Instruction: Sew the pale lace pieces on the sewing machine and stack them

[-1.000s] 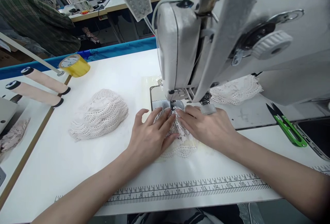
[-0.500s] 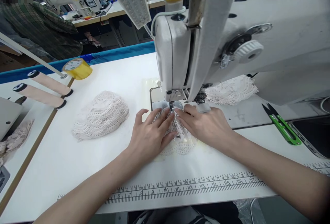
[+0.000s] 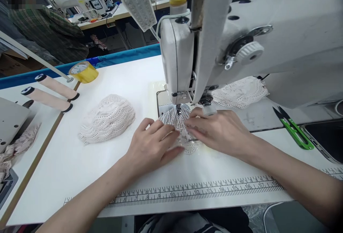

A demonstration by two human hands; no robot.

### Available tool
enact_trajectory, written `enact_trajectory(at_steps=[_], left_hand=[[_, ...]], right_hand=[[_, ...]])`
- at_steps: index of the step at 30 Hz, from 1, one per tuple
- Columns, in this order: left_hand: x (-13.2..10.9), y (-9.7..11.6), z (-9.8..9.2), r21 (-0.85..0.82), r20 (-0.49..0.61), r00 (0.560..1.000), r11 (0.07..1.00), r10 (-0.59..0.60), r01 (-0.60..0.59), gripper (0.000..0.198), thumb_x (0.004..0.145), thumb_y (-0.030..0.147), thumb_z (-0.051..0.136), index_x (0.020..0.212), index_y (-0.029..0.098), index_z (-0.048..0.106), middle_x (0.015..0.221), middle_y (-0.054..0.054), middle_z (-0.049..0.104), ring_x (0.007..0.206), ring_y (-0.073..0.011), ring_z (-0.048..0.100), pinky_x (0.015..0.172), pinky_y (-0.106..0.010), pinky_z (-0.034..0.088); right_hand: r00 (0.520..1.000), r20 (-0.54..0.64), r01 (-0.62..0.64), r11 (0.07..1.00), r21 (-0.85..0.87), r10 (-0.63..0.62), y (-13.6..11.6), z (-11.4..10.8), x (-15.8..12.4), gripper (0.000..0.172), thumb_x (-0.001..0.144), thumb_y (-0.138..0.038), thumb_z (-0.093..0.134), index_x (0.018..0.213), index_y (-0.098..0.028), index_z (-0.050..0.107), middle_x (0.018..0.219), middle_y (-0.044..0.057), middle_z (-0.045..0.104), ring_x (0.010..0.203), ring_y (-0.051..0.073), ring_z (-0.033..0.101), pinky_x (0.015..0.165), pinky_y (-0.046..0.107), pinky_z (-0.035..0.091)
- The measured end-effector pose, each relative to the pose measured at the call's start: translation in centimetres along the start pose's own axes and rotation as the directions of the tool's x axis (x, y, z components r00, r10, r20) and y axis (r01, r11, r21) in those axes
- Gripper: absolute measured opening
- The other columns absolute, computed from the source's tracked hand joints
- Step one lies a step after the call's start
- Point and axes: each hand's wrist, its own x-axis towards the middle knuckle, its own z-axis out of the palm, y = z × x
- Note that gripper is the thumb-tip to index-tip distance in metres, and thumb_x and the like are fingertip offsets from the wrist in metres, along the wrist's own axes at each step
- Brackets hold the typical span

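Observation:
A small white lace piece (image 3: 174, 119) lies under the presser foot (image 3: 178, 109) of a white sewing machine (image 3: 268, 54). My left hand (image 3: 150, 145) rests on the lace's left side with its fingers stretched flat. My right hand (image 3: 218, 131) is on the right side, fingertips drawn together on the lace just in front of the needle. A clear ring-like guard (image 3: 209, 110) sits on one finger of that hand. The lace's near edge shows between the two hands.
A heap of lace (image 3: 107, 119) lies to the left, more lace (image 3: 241, 92) behind the machine. Yellow tape roll (image 3: 83, 71), two thread cones (image 3: 55, 86), green snips (image 3: 294, 130) at right, printed ruler (image 3: 187, 191) along the table's front. A person in a plaid shirt (image 3: 45, 29) stands at back left.
Both hands have drawn back toward me a little and the left fingers have slid off the lace top, so more lace shows by the presser foot. The view shifted slightly.

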Motion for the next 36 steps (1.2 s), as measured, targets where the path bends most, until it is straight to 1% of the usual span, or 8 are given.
enact_trajectory(at_steps=[3,6,9,15,22,26,31,36], left_hand=[[-0.3,0.5,-0.9,-0.052,0.143,0.985,0.994,0.098,-0.092,0.034,0.090,0.049,0.058,0.097,0.016,0.064,0.101,-0.006,0.071,0.075,-0.0174,0.062,0.065,-0.034,0.038],[-0.7,1.2,-1.1,0.028,0.146,0.983,0.992,0.116,-0.121,0.012,0.094,0.023,0.053,0.096,0.015,0.062,0.098,-0.005,0.070,0.063,-0.0134,0.060,0.055,-0.030,0.036],[-0.9,1.9,-1.3,0.010,0.150,0.988,0.999,-0.047,0.046,0.019,0.094,0.008,0.042,0.099,0.017,0.058,0.088,-0.002,0.069,0.048,-0.0092,0.052,0.046,-0.026,0.032],[0.7,2.0,-2.5,-0.188,0.333,0.866,0.874,-0.372,0.448,0.016,0.101,0.022,0.033,0.098,0.020,0.048,0.072,0.003,0.062,0.050,-0.0108,0.053,0.046,-0.022,0.036],[3.2,0.2,-1.0,-0.146,0.376,0.881,0.921,-0.287,0.362,0.028,0.090,0.026,0.059,0.116,0.018,0.058,0.088,-0.004,0.065,0.071,-0.0179,0.062,0.055,-0.026,0.043],[4.3,-1.3,-0.2,-0.276,0.390,0.875,0.870,-0.288,0.410,0.020,0.092,0.021,0.052,0.077,0.017,0.064,0.066,0.001,0.057,0.053,-0.0104,0.051,0.049,-0.023,0.036],[4.8,-2.7,-0.4,-0.464,0.454,0.858,0.758,-0.240,0.458,0.041,0.093,0.034,0.051,0.055,0.018,0.043,0.054,0.003,0.038,0.048,-0.0085,0.038,0.046,-0.024,0.027],[4.3,-3.0,-0.6,-0.547,0.470,0.862,0.704,-0.190,0.454,0.043,0.096,0.033,0.041,0.055,0.019,0.047,0.066,-0.001,0.045,0.052,-0.0100,0.041,0.048,-0.027,0.033]], right_hand=[[0.981,0.157,0.070,0.967,0.247,-0.111,0.1,-1.1,-0.3,0.011,0.084,-0.032,0.064,0.092,-0.026,0.069,0.100,-0.003,0.067,0.064,0.011,0.057,0.053,0.026,0.030],[0.974,0.190,0.062,0.952,0.300,-0.124,0.4,-1.3,-0.5,0.010,0.086,-0.017,0.059,0.082,-0.024,0.066,0.096,-0.004,0.066,0.070,0.011,0.058,0.054,0.026,0.030],[0.987,0.144,0.014,0.935,0.354,-0.069,0.6,-1.0,-0.6,0.016,0.090,-0.015,0.052,0.080,-0.023,0.062,0.083,-0.004,0.065,0.068,0.012,0.058,0.055,0.025,0.032],[0.990,0.113,-0.131,0.864,0.486,0.087,0.6,-0.7,-0.5,0.018,0.096,-0.027,0.045,0.087,-0.022,0.060,0.065,-0.005,0.061,0.057,0.011,0.056,0.052,0.023,0.033],[0.990,-0.139,0.023,0.991,0.135,-0.004,0.3,0.3,-0.4,0.023,0.087,-0.013,0.049,0.086,-0.019,0.072,0.080,0.003,0.066,0.057,0.011,0.051,0.048,0.024,0.026],[0.934,-0.356,0.000,1.000,-0.014,-0.005,0.7,1.0,-0.2,0.032,0.095,-0.023,0.042,0.099,-0.024,0.074,0.074,0.002,0.064,0.049,0.009,0.044,0.046,0.023,0.022],[0.952,-0.301,-0.038,0.998,0.057,0.054,0.7,1.2,0.3,0.031,0.095,-0.025,0.044,0.090,-0.022,0.075,0.055,-0.002,0.058,0.046,0.009,0.043,0.046,0.024,0.021],[0.962,-0.266,-0.026,0.992,0.125,0.059,0.4,1.0,0.1,0.024,0.089,-0.019,0.051,0.086,-0.022,0.074,0.064,-0.002,0.067,0.053,0.010,0.053,0.048,0.025,0.022]])
